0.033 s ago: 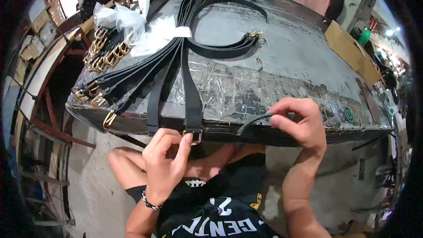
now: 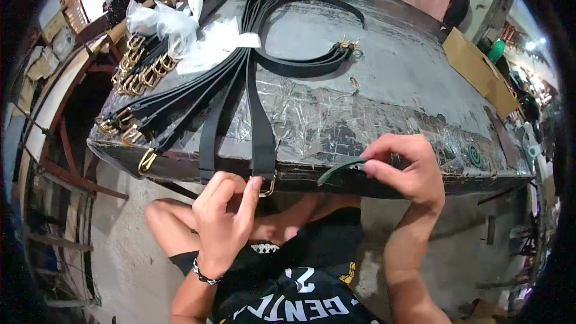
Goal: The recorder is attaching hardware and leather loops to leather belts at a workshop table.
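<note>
Your left hand (image 2: 225,210), fingers closed, pinches 1 black strap (image 2: 261,129) at its buckle (image 2: 268,188); your right hand (image 2: 408,167) pinches 1 curved green strip (image 2: 337,171), thumb against finger!

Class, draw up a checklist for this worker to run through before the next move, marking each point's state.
1. Left hand at the buckle: ok, thumb and fingers at its left side.
2. Right hand on the green strip: ok, pinched at one end.
3. Strip clear of buckle: ok, a gap shows.
4. Black straps lying parallel: not ok, they fan out and curl.
5. Strap's underside undamaged: cannot tell, hidden.
</note>
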`<state>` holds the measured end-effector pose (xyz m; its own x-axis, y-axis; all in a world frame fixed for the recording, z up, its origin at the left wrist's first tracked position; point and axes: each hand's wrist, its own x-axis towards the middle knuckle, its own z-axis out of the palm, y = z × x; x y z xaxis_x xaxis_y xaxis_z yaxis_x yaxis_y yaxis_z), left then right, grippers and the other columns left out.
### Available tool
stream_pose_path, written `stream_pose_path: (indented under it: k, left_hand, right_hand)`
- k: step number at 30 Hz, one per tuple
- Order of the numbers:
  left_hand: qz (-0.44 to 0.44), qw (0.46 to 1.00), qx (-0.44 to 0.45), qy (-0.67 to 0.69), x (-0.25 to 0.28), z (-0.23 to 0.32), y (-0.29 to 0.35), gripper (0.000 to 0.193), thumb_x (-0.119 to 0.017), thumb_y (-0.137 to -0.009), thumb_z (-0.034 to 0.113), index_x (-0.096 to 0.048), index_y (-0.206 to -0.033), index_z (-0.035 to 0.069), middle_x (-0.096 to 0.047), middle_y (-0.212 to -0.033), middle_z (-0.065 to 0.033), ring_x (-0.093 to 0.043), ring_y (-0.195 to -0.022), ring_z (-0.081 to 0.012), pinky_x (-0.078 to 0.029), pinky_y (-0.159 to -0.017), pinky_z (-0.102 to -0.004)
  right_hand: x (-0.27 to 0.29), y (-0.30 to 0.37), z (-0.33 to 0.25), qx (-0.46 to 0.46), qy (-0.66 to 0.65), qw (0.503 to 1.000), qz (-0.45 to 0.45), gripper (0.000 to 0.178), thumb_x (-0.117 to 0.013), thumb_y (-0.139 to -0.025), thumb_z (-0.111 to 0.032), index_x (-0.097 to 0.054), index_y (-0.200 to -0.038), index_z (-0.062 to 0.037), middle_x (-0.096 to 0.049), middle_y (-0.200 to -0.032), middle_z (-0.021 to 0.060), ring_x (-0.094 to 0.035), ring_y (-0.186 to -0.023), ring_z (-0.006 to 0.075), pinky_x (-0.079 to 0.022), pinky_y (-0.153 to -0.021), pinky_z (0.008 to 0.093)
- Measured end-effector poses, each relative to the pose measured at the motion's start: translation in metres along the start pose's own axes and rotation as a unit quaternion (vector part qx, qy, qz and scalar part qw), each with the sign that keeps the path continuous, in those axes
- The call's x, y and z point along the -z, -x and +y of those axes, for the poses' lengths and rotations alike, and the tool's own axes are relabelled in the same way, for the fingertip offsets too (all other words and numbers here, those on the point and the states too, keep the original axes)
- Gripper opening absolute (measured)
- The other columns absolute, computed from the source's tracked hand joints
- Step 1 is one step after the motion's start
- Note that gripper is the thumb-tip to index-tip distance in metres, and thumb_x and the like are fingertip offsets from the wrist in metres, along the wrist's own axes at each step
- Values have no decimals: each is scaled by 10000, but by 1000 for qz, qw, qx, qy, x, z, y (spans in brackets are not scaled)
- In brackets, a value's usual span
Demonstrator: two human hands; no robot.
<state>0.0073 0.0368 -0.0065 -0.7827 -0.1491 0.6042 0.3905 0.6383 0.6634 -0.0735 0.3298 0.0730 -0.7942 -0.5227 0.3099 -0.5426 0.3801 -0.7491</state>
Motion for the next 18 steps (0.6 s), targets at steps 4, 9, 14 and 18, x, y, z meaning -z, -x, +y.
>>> stream_pose_path:
  k: [4,9,14,18]
  left_hand:
    - [37,997,22,-59,-1,14,-5,181,-784,-878,29,-608,-851,-7,-583,-747,-90,-537,-557,-179,-408,-506,-306]
    - [-42,982,172,73,2,18,-10,313,-723,-923,-26,-605,-1213,-23,-650,-798,-27,-583,-663,-49,-456,-573,-198]
    - [-39,950,253,179,-1,15,-6,230,-704,-959,4,-629,-1171,-50,-706,-838,-51,-650,-662,-71,-511,-532,-200]
    - [6,955,225,195,-6,7,2,117,-687,-974,12,-678,-1067,-58,-741,-901,-84,-715,-731,-113,-565,-561,-225]
  right_hand:
    - [-6,-14,-3,26,-49,996,-67,141,-764,-867,-106,-732,-945,7,-688,-727,59,-639,-627,107,-472,-587,262]
    - [-17,-32,4,-79,54,993,-64,151,-754,-886,-147,-729,-937,-7,-690,-727,62,-625,-634,104,-470,-593,259]
    - [-15,-22,4,-13,-77,994,-81,158,-750,-887,-150,-720,-932,-2,-671,-710,52,-604,-636,88,-455,-585,254]
    - [-32,-26,1,-59,13,998,-7,158,-753,-888,-143,-716,-925,5,-685,-740,21,-596,-626,80,-457,-585,245]
